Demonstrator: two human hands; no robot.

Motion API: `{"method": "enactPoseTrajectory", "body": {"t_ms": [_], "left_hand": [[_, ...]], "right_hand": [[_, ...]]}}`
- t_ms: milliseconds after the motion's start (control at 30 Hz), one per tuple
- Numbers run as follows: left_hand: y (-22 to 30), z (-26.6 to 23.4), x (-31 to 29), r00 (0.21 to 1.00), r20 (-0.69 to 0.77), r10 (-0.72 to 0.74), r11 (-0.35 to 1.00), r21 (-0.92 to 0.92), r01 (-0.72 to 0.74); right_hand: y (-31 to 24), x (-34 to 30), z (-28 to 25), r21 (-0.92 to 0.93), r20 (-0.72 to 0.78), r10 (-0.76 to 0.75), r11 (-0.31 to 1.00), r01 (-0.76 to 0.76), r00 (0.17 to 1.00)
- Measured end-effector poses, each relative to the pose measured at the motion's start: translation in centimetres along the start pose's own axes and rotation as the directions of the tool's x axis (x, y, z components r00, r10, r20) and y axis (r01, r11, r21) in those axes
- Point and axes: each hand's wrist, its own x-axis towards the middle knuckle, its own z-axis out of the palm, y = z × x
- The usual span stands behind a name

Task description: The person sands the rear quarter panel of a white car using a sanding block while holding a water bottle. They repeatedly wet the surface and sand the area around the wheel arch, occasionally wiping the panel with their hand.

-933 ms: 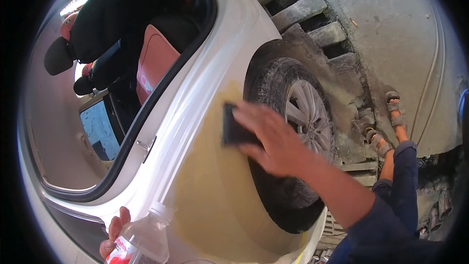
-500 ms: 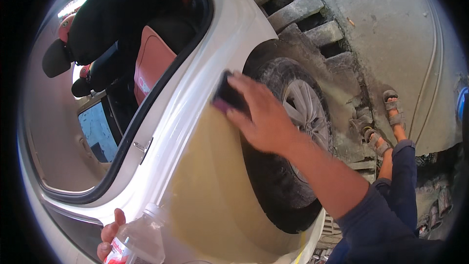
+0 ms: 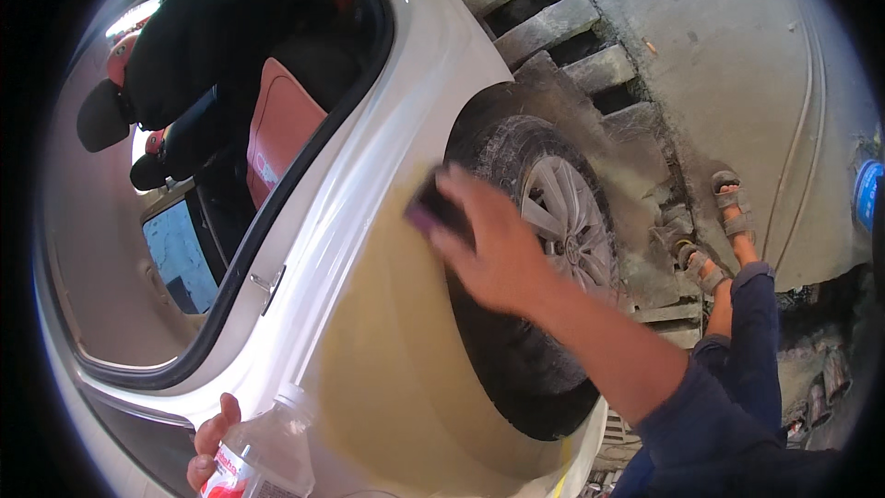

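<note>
My right hand [image 3: 502,244] is closed around a dark block with a purplish edge [image 3: 428,210], which looks like a sanding block. The block lies against the upper part of a dull yellowish patch [image 3: 387,360] on the white car's rear fender, beside the wheel arch. At the lower left, my left hand [image 3: 212,438] grips a clear plastic bottle [image 3: 277,447] with a red and white label. The bottle stands tilted in front of the fender, its neck pointing up. Fingertips show at its left side; the rest of that hand is hidden.
Right of the patch is the dusty rear wheel [image 3: 572,221]. An open door frame [image 3: 235,249] with a metal latch borders the fender on the left, seats behind it. Concrete grating [image 3: 548,23] runs along the floor. My sandalled feet [image 3: 728,212] stand near a blue container [image 3: 867,194].
My right hand and the block have moved down along the fender, beside the wheel arch. The left hand still holds the bottle in nearly the same place. The view has shifted slightly.
</note>
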Motion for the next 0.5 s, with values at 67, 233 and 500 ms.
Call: {"method": "enactPoseTrajectory", "body": {"t_ms": [67,233,500], "left_hand": [[-0.1,-0.3,-0.1,0.999,0.034,0.005,1.0,-0.018,-0.004],[0.9,0.5,0.2,1.0,0.014,0.003,0.997,0.073,-0.004],[0.5,0.4,-0.5,0.998,-0.054,-0.024,0.993,0.113,0.03]], "right_hand": [[-1.1,-2.7,-0.2,0.028,0.047,0.001,1.0,-0.002,0.999],[0.6,2.6,0.1,0.031,-0.035,0.006,0.999,-0.005,0.999],[-2.3,-2.2,-0.3,0.023,0.029,0.034,0.999,-0.035,0.999]]}}
